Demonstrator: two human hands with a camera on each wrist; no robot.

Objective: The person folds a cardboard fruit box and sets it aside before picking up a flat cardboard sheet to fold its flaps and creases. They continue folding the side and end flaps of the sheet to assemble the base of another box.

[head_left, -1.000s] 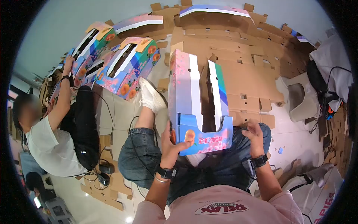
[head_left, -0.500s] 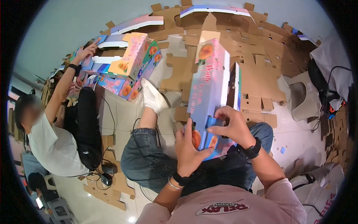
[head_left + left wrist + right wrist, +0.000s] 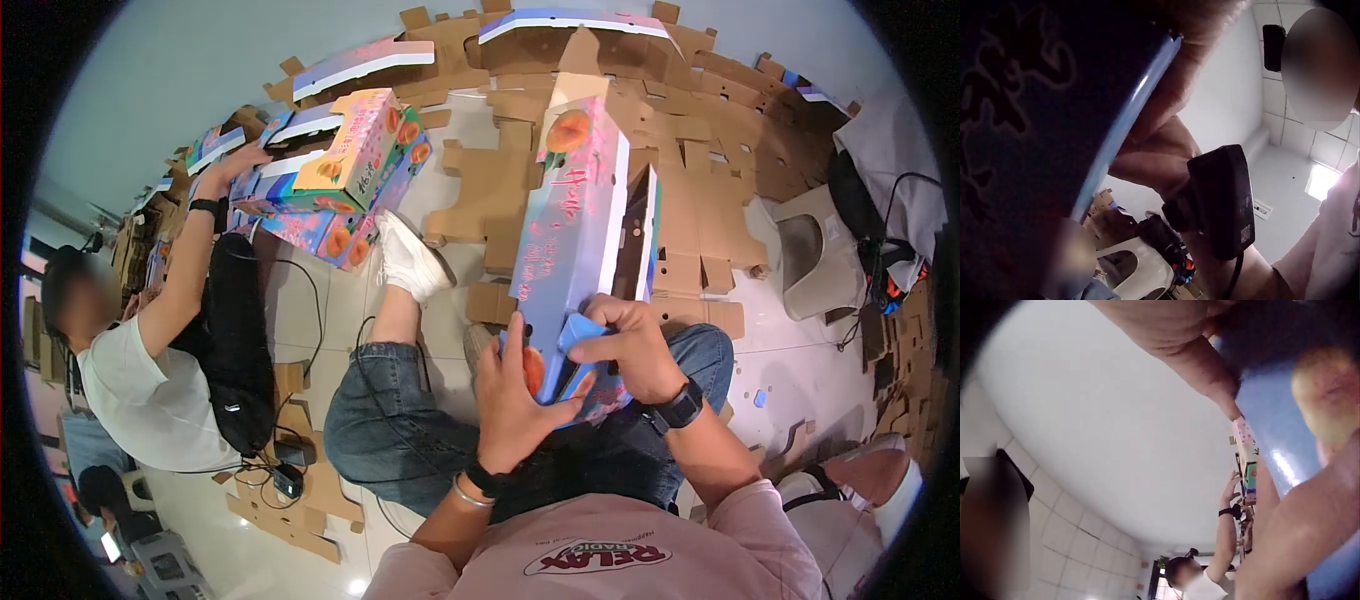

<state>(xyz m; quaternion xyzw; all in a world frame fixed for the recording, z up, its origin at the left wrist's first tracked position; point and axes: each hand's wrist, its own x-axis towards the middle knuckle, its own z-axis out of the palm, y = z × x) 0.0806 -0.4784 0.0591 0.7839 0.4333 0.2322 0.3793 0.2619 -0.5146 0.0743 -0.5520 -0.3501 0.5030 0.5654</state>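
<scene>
A long printed carton [image 3: 570,220], pink and blue with peach pictures, stands tilted over the lap, its open slot on the right side. My left hand [image 3: 515,400] holds its near lower left corner, the thumb across the near end. My right hand [image 3: 635,350] pinches a small blue flap [image 3: 580,332] at the near top edge. In the left wrist view the carton's dark side [image 3: 1022,112] fills the left. The right wrist view has the blue near end [image 3: 1279,412] with a peach picture between both hands.
Flattened brown cardboard [image 3: 690,220] covers the floor ahead. At the left, another person [image 3: 130,380] reaches to stacked printed cartons [image 3: 345,170]. A grey-white stool [image 3: 815,260] stands right; cables and small black boxes [image 3: 290,480] lie lower left.
The carton has turned to show its long pink-blue side, and my right hand has come from beside it onto the flap. Lately the flap has lifted a little. The other person's carton has swung round.
</scene>
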